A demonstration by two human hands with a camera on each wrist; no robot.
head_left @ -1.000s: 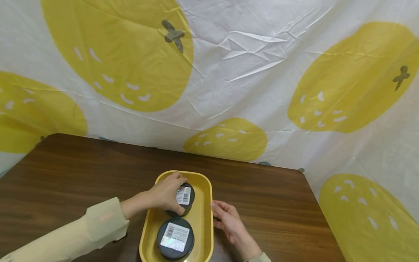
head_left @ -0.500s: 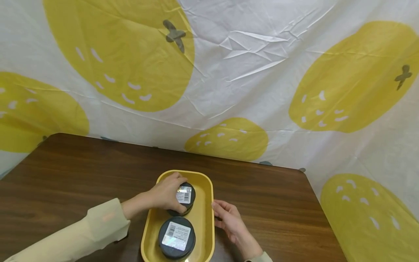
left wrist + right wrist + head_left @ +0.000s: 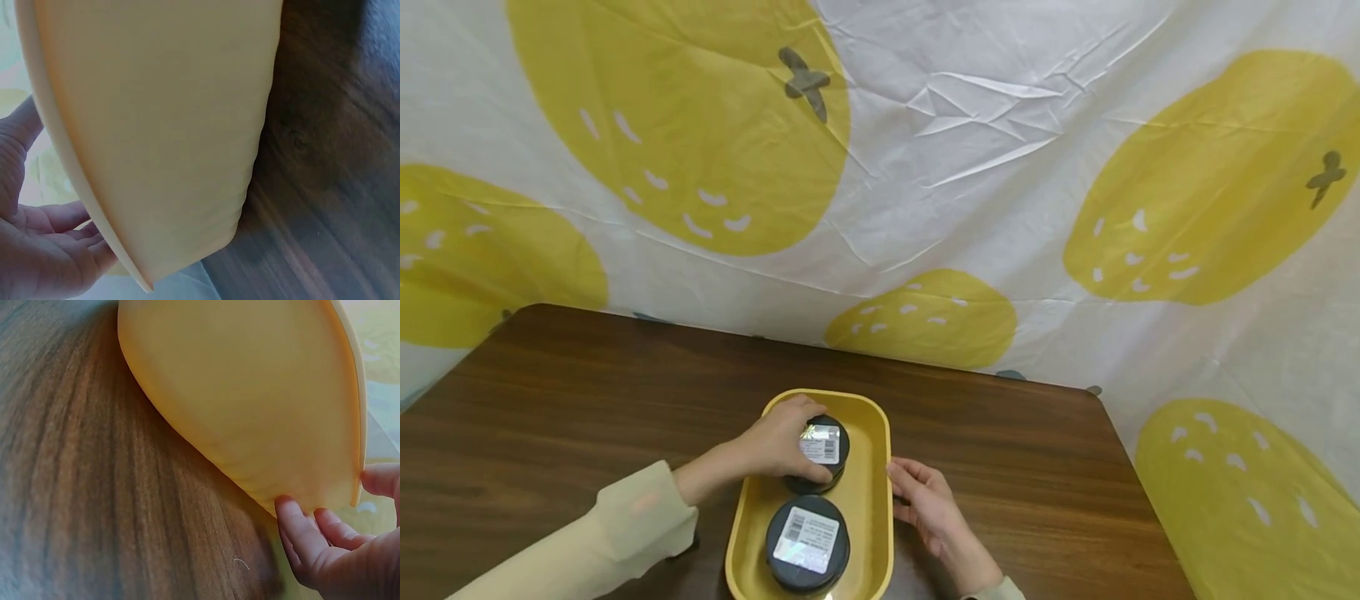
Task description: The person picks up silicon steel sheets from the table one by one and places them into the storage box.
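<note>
Two round black containers with white barcode labels stand in a deep yellow bin, one behind the other. My left hand reaches over the bin's left rim and holds the far container, thumb at its near side and fingers at its far side. Nearer to me, the second container is untouched. At the bin's right side my right hand holds the wall: in the right wrist view the thumb is at the rim and the fingertips touch the outer face. The left wrist view hides the held container behind the bin wall.
The bin rests on a dark brown wooden table. Behind the table hangs a white cloth printed with large yellow fruit. A small dark object shows by the left sleeve.
My left hand has shifted slightly on the far container, and a little more of its label shows. The right hand keeps its place on the bin.
</note>
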